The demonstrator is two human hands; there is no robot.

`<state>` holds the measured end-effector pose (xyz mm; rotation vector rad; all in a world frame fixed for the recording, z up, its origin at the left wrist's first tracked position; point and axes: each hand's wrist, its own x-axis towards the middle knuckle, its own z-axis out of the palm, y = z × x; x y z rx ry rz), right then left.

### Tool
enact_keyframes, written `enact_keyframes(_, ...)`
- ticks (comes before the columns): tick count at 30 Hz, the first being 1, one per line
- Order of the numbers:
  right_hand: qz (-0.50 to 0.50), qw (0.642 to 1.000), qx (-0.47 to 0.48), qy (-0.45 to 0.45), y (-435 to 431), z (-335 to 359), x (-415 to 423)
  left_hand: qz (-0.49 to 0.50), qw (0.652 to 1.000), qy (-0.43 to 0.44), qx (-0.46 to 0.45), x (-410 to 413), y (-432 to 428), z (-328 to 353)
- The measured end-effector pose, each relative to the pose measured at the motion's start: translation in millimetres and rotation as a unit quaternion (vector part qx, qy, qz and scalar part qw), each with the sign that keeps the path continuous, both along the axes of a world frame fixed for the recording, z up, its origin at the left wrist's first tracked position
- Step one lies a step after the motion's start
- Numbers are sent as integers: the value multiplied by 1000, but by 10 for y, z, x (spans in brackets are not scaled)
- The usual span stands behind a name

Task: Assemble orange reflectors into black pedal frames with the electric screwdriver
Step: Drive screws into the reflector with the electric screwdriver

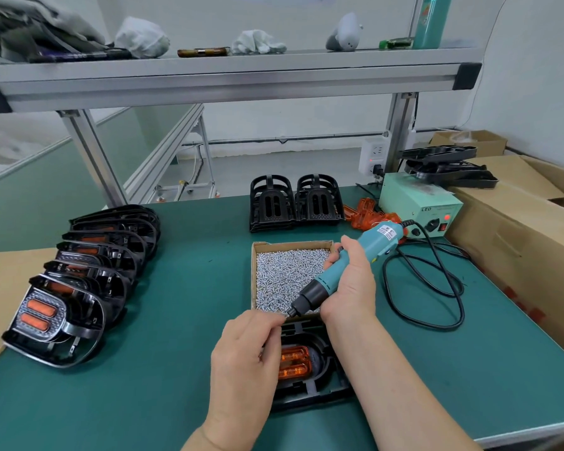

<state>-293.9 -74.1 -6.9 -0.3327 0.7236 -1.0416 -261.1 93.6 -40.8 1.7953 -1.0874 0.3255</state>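
One tiny screw (285, 316), apparently pinched by the left hand (245, 349) at the bit of the electric screwdriver (345, 265), could slip and drop. The right hand (349, 288) wraps the tool above the near black pedal frame (319, 385), whose seated orange reflector (295, 366) might shift if driven crooked.

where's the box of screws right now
In the head view the screw box sits mid-table, just beyond the pedal frame being worked on, with the electric screwdriver held over its right edge.

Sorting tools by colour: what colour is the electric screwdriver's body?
The electric screwdriver is teal with a black nose, best seen in the head view.
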Motion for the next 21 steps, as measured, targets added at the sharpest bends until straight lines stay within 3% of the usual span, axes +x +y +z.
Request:
enact_keyframes(5, 1, 1000, 28, -10, -2, 21, -6, -20, 998, 20, -60, -18, 3, 45)
enact_keyframes(11, 42, 999, -18, -21, 24, 46, -7, -70, 974, 216, -15, 18, 34, 74)
enact_keyframes(13, 41, 999, -28, -16, 35, 51, 1, -73, 970, 231, 0, 26, 38, 70)
enact_keyframes(15, 24, 999, -19, -13, 41, 52, 14, -53, 989, 140, 7, 18, 46, 58)
enact_keyframes(17, 12, 1000, -6, 0, 52, 54, 28, -29, 999, -11, 19, 32, 49, 46)
enact_keyframes(19, 10, 1000, 1, 23, 59, 35, 30, -19, 991, -133, -2, 76, 41, -27)
enact_keyframes(21, 16, 999, 7, 37, 61, 20, 23, -20, 979, -199, -31, 109, 31, -83)
